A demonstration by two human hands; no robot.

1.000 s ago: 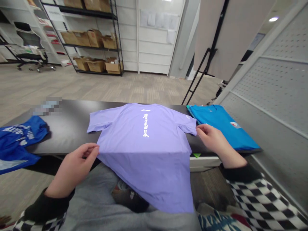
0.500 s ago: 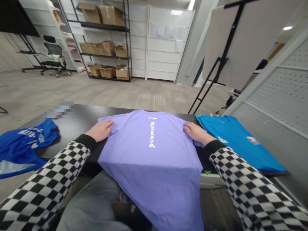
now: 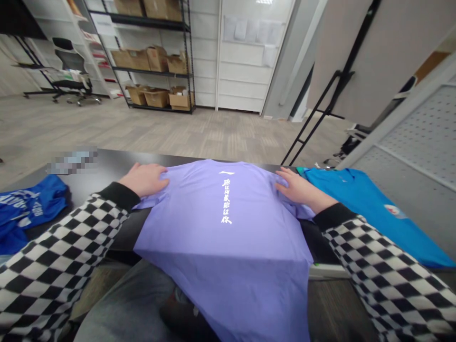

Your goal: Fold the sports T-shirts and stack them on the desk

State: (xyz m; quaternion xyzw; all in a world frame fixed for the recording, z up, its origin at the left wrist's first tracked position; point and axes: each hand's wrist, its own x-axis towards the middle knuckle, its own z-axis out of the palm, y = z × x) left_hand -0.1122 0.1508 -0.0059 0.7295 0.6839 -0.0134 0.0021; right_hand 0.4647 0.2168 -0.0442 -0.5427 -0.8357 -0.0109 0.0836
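Shirt [image 3: 221, 237], purple, short-sleeved: spread on the table [image 3: 110, 166], lower part draped over the table's near edge. Handling: probably light, soft, limp, a little slippery; best taken at both shoulders. Long axis: across the table, collar toward its far edge, body toward its near edge. Left hand [image 3: 145, 180] and right hand [image 3: 299, 189]: fingers on opposite shoulders; pinching or merely resting, cannot tell.

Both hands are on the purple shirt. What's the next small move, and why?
I'd probably slide the right hand outward to flatten the sleeve there: creases show around it, while the middle of the purple shirt, around the white lettering, looks fairly smooth.
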